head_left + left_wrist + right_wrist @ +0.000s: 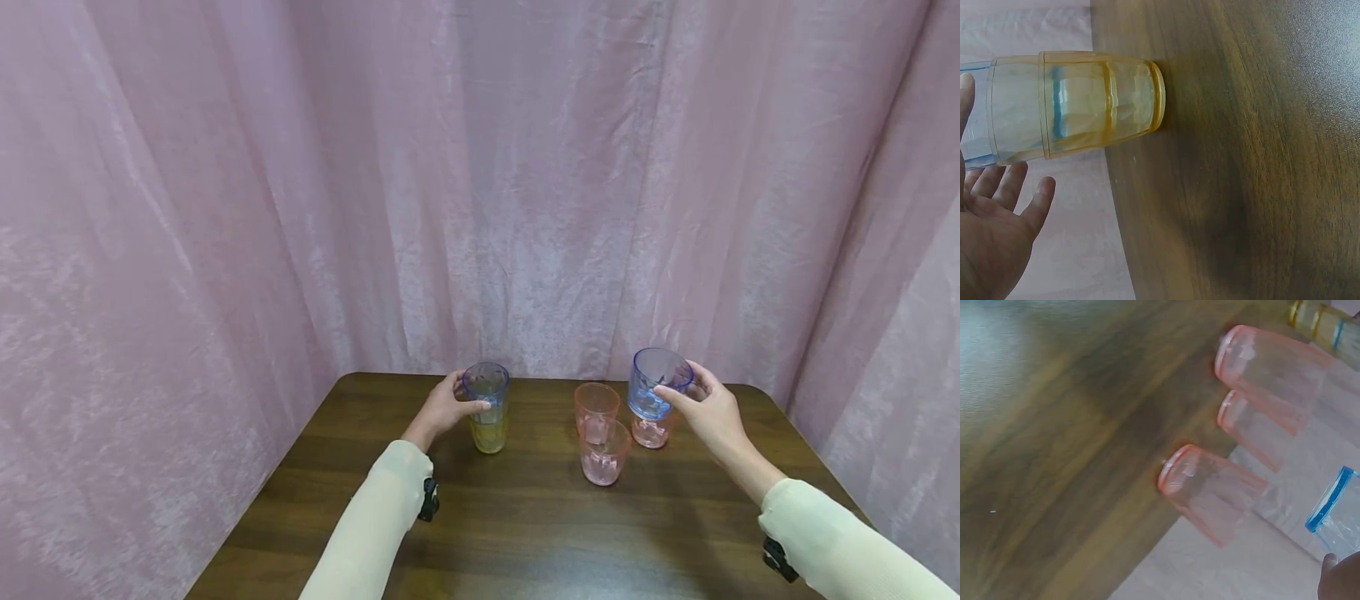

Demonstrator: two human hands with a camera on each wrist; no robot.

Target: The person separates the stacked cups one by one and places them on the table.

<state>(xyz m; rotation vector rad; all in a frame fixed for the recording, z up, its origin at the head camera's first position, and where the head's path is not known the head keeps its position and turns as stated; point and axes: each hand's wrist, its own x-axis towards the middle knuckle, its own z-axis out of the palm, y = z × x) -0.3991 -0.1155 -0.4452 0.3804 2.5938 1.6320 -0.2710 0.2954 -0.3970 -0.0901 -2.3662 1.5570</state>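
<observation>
My left hand [447, 408] holds a clear blue cup [486, 383] between thumb and fingers. That cup sits upright inside yellow cups [1079, 106], whose rims show one above another in the left wrist view. The lowest yellow base stands on the table. My right hand [711, 412] grips another blue cup [660, 383] by its side, thumb in front. In the right wrist view this cup's blue base [1330, 499] hangs apart from the nearest pink cup [1210, 487]. In the head view it overlaps that pink cup from above.
Two more pink cups, one at the back [596, 402] and one in front [604, 457], stand upright left of the right hand's cup. All stand on a brown wooden table [517, 525]. Pink curtains [480, 183] hang behind the table and at both sides.
</observation>
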